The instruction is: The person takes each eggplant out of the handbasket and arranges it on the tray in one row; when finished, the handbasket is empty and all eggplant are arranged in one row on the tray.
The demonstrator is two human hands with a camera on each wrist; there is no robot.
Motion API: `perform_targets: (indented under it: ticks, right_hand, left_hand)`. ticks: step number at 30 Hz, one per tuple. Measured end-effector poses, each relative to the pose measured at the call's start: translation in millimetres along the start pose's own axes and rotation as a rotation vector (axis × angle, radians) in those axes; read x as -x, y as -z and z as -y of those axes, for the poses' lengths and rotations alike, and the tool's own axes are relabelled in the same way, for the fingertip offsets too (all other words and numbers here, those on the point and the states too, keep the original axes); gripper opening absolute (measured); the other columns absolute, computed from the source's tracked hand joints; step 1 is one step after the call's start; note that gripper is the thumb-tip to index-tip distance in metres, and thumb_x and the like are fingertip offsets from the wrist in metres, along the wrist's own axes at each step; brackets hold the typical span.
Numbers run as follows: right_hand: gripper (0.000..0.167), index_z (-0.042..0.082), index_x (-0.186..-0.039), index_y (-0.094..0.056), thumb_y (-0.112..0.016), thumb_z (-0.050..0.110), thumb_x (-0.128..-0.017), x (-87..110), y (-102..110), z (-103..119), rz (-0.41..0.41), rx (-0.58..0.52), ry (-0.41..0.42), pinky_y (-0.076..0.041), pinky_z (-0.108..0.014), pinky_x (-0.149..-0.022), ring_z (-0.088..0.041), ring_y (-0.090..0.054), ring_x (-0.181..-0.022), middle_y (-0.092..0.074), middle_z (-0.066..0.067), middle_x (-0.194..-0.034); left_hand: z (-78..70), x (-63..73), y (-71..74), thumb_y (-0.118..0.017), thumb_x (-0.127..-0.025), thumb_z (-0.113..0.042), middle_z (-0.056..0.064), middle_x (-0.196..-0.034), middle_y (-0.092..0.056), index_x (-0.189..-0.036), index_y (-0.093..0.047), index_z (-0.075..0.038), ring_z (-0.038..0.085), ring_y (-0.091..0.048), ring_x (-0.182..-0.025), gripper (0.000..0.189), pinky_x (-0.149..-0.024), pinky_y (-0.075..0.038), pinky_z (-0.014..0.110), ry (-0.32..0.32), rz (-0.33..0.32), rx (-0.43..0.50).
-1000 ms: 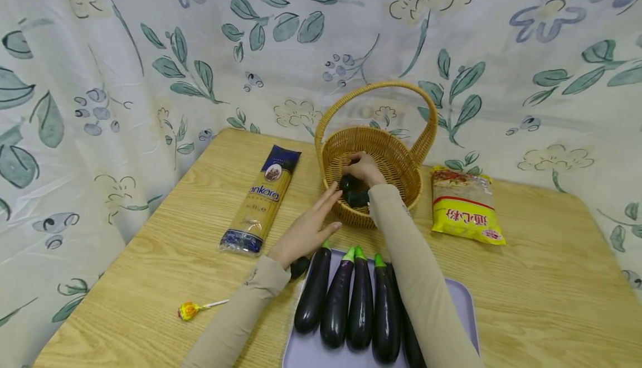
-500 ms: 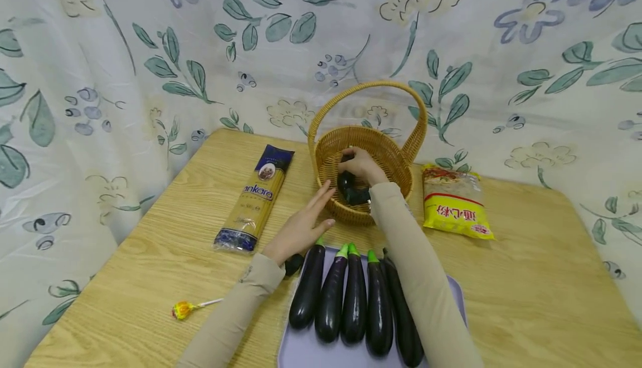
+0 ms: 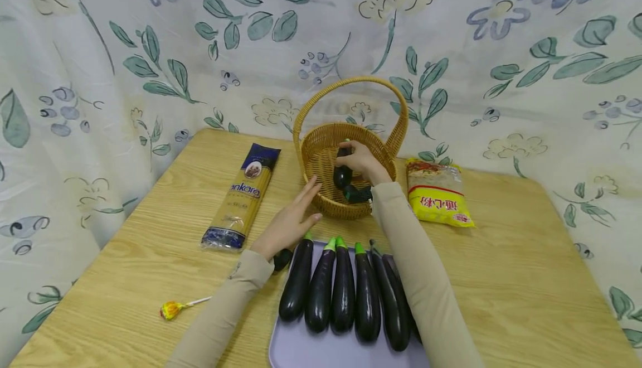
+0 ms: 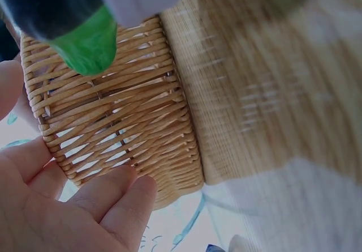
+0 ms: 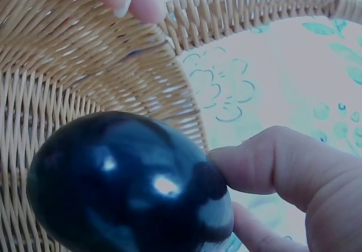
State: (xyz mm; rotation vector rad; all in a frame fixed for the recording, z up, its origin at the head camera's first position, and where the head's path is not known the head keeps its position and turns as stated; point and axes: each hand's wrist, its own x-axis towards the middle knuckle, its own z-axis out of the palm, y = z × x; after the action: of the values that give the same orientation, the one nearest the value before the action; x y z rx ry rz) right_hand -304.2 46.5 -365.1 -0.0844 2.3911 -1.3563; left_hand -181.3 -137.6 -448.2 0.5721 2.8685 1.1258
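Inside the wicker basket (image 3: 326,210), my right hand (image 3: 365,160) grips a dark, glossy eggplant (image 3: 343,177). The thumb lies against its side in the right wrist view, where its rounded end (image 5: 124,178) fills the middle. My left hand (image 3: 287,224) reaches to the basket's near left side with fingers extended. In the left wrist view, those fingers (image 4: 116,198) touch the woven wall (image 4: 130,122) close to the rim. Several more eggplants (image 3: 343,290) with green stems lie side by side on a lilac tray (image 3: 321,351) beneath my forearms.
A blue-ended pack of spaghetti (image 3: 241,198) lies left of the basket, a yellow bag of pasta (image 3: 438,192) to its right. Near my left sleeve is a lollipop (image 3: 173,309). The basket's tall handle (image 3: 351,81) arches above the opening. A floral curtain (image 3: 251,50) hangs behind the table.
The right hand stays in the basket, and more of the eggplant shows below its fingers. The left hand keeps its place at the basket's side. The whole scene has shifted left in view.
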Motion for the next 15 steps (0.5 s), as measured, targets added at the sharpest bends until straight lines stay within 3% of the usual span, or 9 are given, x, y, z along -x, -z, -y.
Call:
perform_targets:
  ticks: [5,15]
  right_hand:
    - [0.059,0.018,-0.148,-0.037,-0.059,0.014,-0.093,4.4,5.5,-1.9,-0.012,-0.054,-0.007,-0.049,-0.053,-0.097,-0.036,-0.05,-0.123,-0.036,-0.018,-0.149]
    - [0.061,0.023,-0.15,-0.034,-0.055,0.007,-0.095,23.5,12.6,-12.7,0.017,-0.294,0.06,-0.048,-0.056,-0.098,-0.036,-0.046,-0.129,-0.032,-0.016,-0.151]
  left_hand:
    - [1.5,0.2,1.8,-0.053,-0.1,-0.029,-0.017,-0.163,0.004,-0.157,-0.012,-0.029,0.032,-0.036,-0.142,0.07,-0.109,-0.039,0.055,-0.005,0.0,-0.012]
    - [4.0,-1.5,-0.6,-0.053,-0.1,-0.03,-0.018,-0.163,0.004,-0.157,-0.012,-0.031,0.037,-0.042,-0.137,0.07,-0.104,-0.043,0.057,-0.006,-0.006,-0.007]
